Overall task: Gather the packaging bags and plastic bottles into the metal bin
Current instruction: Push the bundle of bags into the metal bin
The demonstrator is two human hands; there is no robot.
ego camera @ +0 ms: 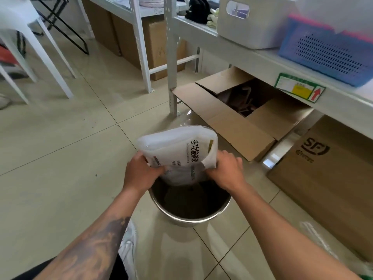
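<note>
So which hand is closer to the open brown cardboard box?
Right. The right hand grips the white plastic packaging bag on the side facing the open brown cardboard box; the left hand grips its far side.

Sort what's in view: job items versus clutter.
Job: white bag, held by left hand and right hand; metal bin.

Clutter: open carton, SF box, blue basket, white tub, chair.

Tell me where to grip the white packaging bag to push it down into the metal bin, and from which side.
Grip the white packaging bag at its two lower side edges, one hand from each side, as the left hand and right hand do now. It stands upright over the metal bin, wide, flat and floppy, so side grips likely steer it downward best.
</note>
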